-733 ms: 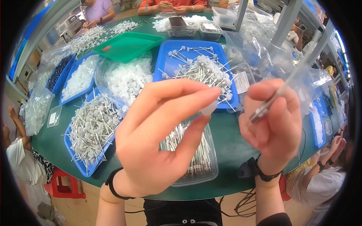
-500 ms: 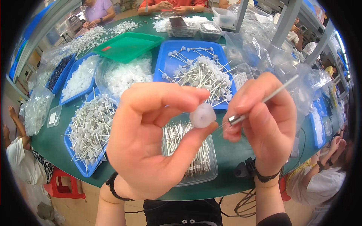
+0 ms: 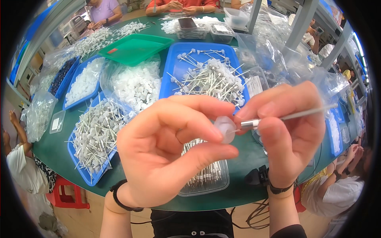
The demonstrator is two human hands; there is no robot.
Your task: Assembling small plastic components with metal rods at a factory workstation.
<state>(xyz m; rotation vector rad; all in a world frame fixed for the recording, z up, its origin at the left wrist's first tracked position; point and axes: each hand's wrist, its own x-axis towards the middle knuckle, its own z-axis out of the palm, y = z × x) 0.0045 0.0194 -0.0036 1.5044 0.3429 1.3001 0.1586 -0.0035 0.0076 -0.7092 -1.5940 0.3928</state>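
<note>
Between the fingertips of my left hand (image 3: 170, 146) is a small translucent white plastic cap (image 3: 225, 129), its fingers closed round it. My right hand (image 3: 291, 131) pinches a thin white rod (image 3: 305, 114) with a silver metal sleeve (image 3: 250, 124) at its left end. Fine pins or wires at that end reach the cap's right side; whether they enter it I cannot tell. Below my hands a lidless plastic box (image 3: 227, 180) holds many rods with metal sleeves. Behind them, a blue tray (image 3: 172, 59) carries a heap of rods with white caps on.
At the left are another blue tray (image 3: 88, 180) of capped rods, a bag of loose white caps (image 3: 137, 85) and a green tray (image 3: 135, 41). A black clamp-like thing (image 3: 256, 177) sits at the table's front edge. Grey posts (image 3: 299, 27) rise at the right. Other people sit round the table.
My hands have come together. The rod has swung nearly level, its metal end now at the cap. My left hand has turned the cap to face right.
</note>
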